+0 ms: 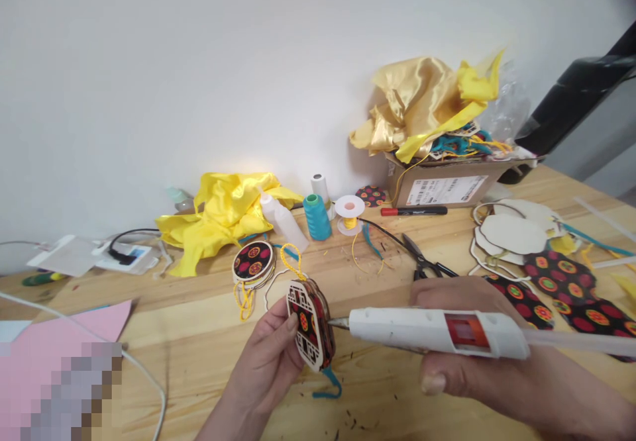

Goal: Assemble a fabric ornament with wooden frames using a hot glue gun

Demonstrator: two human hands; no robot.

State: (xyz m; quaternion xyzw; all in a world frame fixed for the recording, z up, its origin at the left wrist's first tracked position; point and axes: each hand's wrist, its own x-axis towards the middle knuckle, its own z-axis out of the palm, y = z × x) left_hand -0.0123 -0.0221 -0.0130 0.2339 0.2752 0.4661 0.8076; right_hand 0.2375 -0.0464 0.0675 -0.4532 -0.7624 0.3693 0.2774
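Observation:
My left hand (271, 351) pinches a layered wooden ornament (305, 325), tilted on edge above the table. Its face has a cut-out lattice frame over dark patterned fabric. A yellow cord loop rises from its top, and a blue ribbon tail hangs below. In my right hand (467, 375) is a white hot glue gun (432, 330) with a clear glue stick in its rear. The metal nozzle points left at the ornament's layered edge, touching or very close to it; I cannot tell which. Beyond the ornament lies a stack of round fabric-covered pieces (253, 262).
Yellow cloth (223, 212), a white squeeze bottle (285, 222), blue thread (317, 218) and a yellow cord spool (349, 216) stand at the back. Scissors (422, 259) and a marker (414, 211) lie before a cardboard box (442, 186). Wooden blanks (514, 234) and patterned fabric (559, 275) are at right.

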